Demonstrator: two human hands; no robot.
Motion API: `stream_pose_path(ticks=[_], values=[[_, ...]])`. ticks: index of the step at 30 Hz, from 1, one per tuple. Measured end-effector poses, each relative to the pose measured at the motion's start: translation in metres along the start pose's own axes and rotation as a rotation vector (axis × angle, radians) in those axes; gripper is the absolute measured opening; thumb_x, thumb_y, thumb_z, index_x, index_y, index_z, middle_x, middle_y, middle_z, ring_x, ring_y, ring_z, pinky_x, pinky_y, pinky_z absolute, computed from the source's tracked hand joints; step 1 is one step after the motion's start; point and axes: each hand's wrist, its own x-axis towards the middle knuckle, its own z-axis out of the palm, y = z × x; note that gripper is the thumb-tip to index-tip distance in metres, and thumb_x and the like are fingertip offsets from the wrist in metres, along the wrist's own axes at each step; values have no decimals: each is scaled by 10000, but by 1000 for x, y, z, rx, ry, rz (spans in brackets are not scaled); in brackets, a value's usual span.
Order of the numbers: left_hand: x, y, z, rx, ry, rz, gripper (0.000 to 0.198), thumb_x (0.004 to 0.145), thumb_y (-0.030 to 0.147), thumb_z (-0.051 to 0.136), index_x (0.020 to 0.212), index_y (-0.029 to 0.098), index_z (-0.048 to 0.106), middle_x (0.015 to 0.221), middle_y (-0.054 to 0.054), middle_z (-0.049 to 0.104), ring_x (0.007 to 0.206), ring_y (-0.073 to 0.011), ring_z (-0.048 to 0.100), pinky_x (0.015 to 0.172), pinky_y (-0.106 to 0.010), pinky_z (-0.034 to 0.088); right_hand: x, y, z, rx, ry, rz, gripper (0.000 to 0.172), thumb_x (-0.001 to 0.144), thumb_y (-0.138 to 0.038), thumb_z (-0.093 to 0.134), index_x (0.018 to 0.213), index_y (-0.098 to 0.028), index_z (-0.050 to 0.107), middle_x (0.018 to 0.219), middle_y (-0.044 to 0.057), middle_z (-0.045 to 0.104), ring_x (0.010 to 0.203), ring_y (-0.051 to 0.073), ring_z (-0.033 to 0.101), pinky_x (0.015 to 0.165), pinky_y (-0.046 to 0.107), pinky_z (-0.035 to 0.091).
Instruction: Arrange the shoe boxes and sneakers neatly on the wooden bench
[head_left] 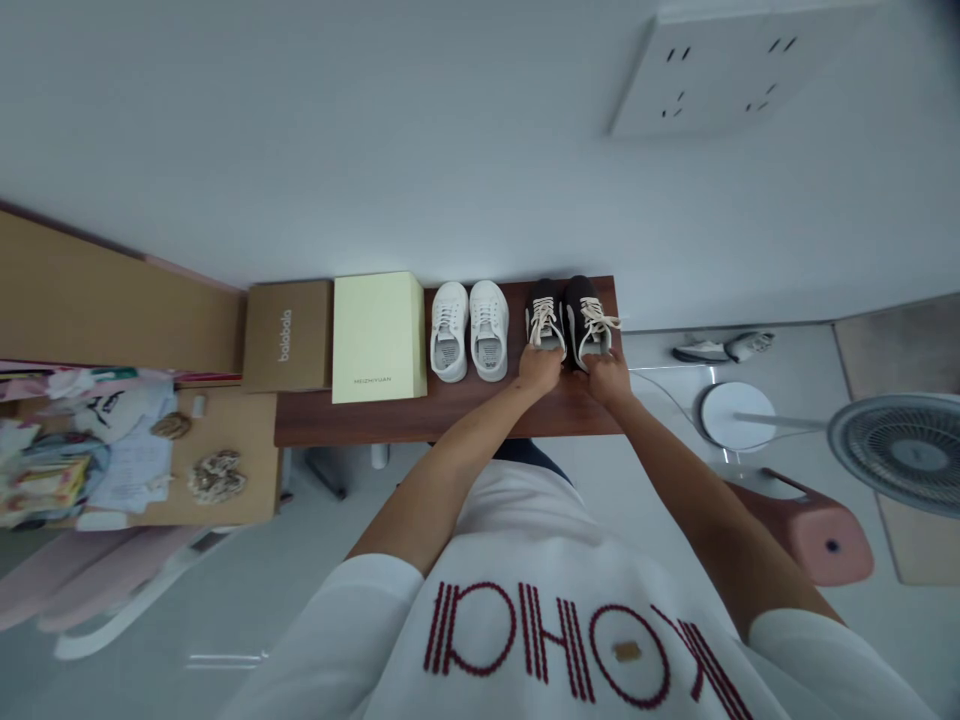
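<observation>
The fingertips of both hands are hidden: only the backs of the knuckles show, small and far off in the middle of the frame. Whether the fingers pinch the shoes or merely press against them cannot be told. The left hand (540, 368) sits at the near, heel end of the left dark shoe (546, 315), touching it, with the fingers curled down and bunched together. The right hand (607, 378) meets the heel of the right dark shoe (587, 318) in the same way, and it covers the shoe's near edge. Both shoes stand side by side with pale laces, toes toward the wall, at the right end of a brown wooden bench (450, 412) just above the frame's centre. Left of them on the bench stand a pair of white shoes (469, 332), then a pale yellow box (379, 335) and a brown box (287, 335). The person's white shirt fills the bottom of the frame and hides the floor under the bench. At right a fan (907, 450) is cut off by the frame edge, with a pink stool (817, 530) below it. The clutter on the desk (247, 420) at left is too blurred to name.
</observation>
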Motion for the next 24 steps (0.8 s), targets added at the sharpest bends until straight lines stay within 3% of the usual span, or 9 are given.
stream_pose_path(ticks=[14,19,24], values=[[13,2,7,-26,-19,-107,323,998,91,469,1189,68,728,1011,-181,787,1061,-271,741,1030,-403,464,27,-10,9,-9,-48,73,243,982,-255,557,1055,-119,745,1067,208,786,1013,297,673,1065,417,306],[17,3,11,-52,-29,-117,344,1010,90,437,1186,56,730,1028,-196,786,1067,-281,738,1051,-415,450,32,-11,11,-9,-31,70,298,962,-121,471,1043,-115,758,1043,209,790,988,286,673,1041,413,313],[20,3,15,-50,-25,-136,347,1018,90,432,1179,61,738,1019,-193,787,1071,-275,738,1055,-408,445,38,-17,12,7,-44,77,326,949,-101,460,1048,-110,770,1025,220,792,946,288,687,1035,424,326]])
